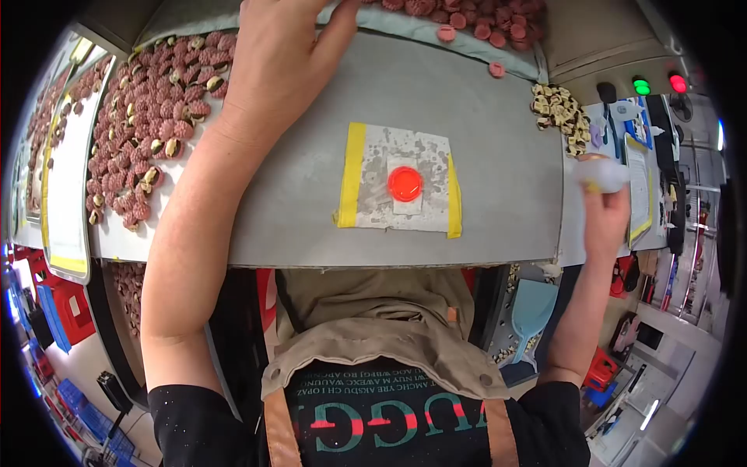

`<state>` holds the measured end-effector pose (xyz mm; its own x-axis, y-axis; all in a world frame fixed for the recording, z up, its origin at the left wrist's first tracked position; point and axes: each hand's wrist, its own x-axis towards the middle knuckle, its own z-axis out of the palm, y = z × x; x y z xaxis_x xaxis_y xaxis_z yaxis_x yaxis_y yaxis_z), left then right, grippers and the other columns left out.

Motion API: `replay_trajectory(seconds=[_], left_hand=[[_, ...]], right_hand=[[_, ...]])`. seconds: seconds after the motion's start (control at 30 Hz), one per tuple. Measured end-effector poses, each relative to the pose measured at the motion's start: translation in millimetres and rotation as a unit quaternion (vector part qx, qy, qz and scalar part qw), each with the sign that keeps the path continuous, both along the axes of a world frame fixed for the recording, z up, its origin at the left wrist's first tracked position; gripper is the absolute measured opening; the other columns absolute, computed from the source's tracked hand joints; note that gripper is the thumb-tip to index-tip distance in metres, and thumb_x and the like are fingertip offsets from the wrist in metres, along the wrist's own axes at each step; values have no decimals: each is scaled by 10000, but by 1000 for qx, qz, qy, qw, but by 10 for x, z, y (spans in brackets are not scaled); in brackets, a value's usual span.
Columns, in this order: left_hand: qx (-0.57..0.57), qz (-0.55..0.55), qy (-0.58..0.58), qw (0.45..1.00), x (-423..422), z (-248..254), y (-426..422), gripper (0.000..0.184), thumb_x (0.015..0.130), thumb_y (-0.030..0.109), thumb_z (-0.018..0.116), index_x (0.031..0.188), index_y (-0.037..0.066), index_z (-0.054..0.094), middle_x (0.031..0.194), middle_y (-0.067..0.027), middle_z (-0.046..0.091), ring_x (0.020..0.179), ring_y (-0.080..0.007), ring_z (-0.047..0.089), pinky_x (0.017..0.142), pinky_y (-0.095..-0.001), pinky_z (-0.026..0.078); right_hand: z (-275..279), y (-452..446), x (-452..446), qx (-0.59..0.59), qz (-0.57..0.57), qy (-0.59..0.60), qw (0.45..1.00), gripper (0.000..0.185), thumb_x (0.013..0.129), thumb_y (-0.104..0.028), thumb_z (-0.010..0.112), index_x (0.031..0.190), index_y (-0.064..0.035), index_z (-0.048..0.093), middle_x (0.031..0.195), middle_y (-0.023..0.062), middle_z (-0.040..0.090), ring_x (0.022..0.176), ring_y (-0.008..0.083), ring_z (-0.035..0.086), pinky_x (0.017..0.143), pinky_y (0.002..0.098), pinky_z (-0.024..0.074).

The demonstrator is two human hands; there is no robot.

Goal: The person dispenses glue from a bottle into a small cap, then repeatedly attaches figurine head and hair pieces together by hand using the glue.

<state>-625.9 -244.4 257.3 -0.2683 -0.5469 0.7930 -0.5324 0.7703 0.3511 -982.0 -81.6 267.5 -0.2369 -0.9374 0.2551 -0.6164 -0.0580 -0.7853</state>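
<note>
My left hand reaches to the top edge of the view, beside the pale cloth rim of the heap of pink ridged pieces. Its thumb stands apart from the hand, but the fingertips are cut off. On the right, my right hand is closed around a white rounded object, blurred by motion. Between my arms, a bright red disc sits on a stained white card, with yellow tape along both sides.
Many pink ridged pieces with cream-and-dark parts lie left of my forearm. Small cream-and-dark pieces are heaped at the back right corner of the grey tabletop. A light blue dustpan is below the front edge.
</note>
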Motion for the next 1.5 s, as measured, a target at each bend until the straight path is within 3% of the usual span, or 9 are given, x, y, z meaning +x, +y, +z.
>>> replay_trajectory(seconds=[0.03,0.1,0.3,0.5,0.97,1.1,1.2,1.3,1.5], left_hand=[[-6,-11,-3,1000,-7,-1,6,241,805,-25,611,1037,32,641,1087,-145,592,1038,-322,555,887,-395,444],[-32,-19,6,999,-10,2,2,230,806,-22,606,1027,27,643,1050,-137,602,1010,-320,564,866,-389,445],[-28,-29,35,999,23,-42,-43,207,818,-15,593,1014,26,645,1008,-126,610,978,-310,573,848,-383,444],[-48,-28,40,998,24,-63,-42,193,827,-6,588,1007,33,645,991,-123,610,969,-305,572,857,-386,435],[-29,-16,34,999,40,-66,-40,188,834,7,591,1009,43,650,1005,-117,614,978,-299,574,869,-384,428],[17,-19,13,1000,56,-24,-8,214,853,12,588,1052,50,654,1053,-110,618,1021,-282,577,898,-371,429],[26,-18,-23,999,62,-15,-48,230,876,10,581,1090,44,658,1110,-96,634,1077,-251,588,930,-336,441],[21,-20,-18,999,-12,-4,-13,222,853,19,591,1058,70,662,1070,-94,639,1018,-281,588,882,-361,443],[78,-13,-63,995,-25,31,61,239,897,17,563,1125,41,630,1158,-95,618,1126,-238,564,975,-327,414]], right_hand=[[25,12,214,26,48,16,998,341,802,-96,724,1109,-21,595,1046,63,619,976,150,583,875,274,451],[83,-74,564,2,160,166,973,365,700,-78,765,1039,-54,633,988,76,629,930,192,594,841,311,463],[109,-213,1010,34,270,258,927,348,610,-191,801,905,-84,651,844,37,597,772,238,535,689,353,422],[155,-279,1052,19,296,334,895,337,614,-230,788,887,-93,645,804,30,558,739,234,505,666,348,392],[107,-271,1048,24,288,307,907,318,657,-236,788,895,-85,642,819,37,565,763,233,518,687,346,395],[10,-177,940,64,247,128,958,316,708,-187,772,974,-72,647,885,65,597,834,241,563,754,332,435],[-55,-33,669,20,192,-1,981,329,779,-136,739,1077,-56,623,984,58,624,912,191,590,822,302,453],[-100,165,310,-22,36,-167,985,319,847,-126,700,1133,-42,587,1057,37,622,950,131,578,851,269,450],[-34,242,-975,-47,-203,-17,978,259,862,-136,682,1076,-21,593,1003,44,642,932,102,582,808,256,456]])
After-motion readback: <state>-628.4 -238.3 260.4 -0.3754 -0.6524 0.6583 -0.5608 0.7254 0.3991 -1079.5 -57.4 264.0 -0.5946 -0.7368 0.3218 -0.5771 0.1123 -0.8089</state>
